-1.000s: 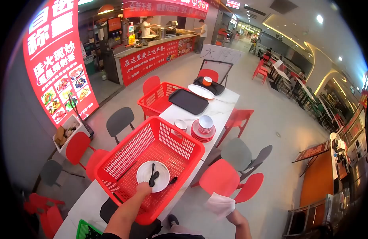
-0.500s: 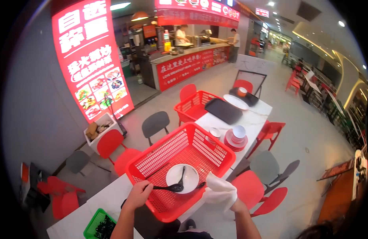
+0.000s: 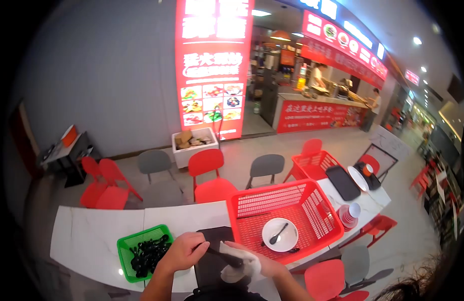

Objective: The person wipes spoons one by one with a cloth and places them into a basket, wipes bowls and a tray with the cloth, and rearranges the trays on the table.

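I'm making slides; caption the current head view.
Left hand holds a black spoon, right hand a white cloth, between a green basket of spoons and the nearer red basket.

Black spoon (image 3: 233,260), slanted, against crumpled white cloth (image 3: 251,264).

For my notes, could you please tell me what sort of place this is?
Likely a food court: a serving counter, a lit sign with dish pictures, and chairs along a table.
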`<state>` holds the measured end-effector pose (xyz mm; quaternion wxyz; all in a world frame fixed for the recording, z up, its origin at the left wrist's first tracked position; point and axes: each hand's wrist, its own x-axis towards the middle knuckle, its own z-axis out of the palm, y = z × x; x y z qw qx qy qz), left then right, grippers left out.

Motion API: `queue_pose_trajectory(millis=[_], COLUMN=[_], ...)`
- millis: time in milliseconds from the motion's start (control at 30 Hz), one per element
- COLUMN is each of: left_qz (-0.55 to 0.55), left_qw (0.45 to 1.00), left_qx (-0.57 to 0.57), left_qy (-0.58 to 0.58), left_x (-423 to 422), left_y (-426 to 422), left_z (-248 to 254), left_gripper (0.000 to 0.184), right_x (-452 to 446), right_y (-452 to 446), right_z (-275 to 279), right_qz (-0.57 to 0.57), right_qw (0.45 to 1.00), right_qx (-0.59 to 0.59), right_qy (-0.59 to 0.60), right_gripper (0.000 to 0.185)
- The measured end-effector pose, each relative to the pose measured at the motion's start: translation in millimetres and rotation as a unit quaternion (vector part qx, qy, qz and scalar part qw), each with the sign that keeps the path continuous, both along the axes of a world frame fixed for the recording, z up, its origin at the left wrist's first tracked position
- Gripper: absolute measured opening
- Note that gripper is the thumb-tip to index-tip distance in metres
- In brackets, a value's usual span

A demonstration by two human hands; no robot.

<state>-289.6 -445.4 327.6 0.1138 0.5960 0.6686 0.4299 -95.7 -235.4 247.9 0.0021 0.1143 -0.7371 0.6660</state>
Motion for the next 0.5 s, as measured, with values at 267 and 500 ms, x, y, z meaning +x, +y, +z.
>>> queue_pose_trajectory(millis=[267, 500], left_qz=[0.117, 0.147], left_qw=[0.992, 0.987], left_qx=[0.039, 0.070], left_qy=[0.007, -0.004], left_x=[-19, -25], left_y=[-109, -183], left_z=[-6, -15], left_gripper=[0.025, 0.025], right_x=[-57, -93], right_y=[-80, -132], right_z=[-3, -25], right_qz=[0.060, 0.082], right_qw=[0.990, 0.986], right_qx=[-0.058, -0.051], right_qy=[-0.115, -0.137], right_gripper=[0.064, 0.059])
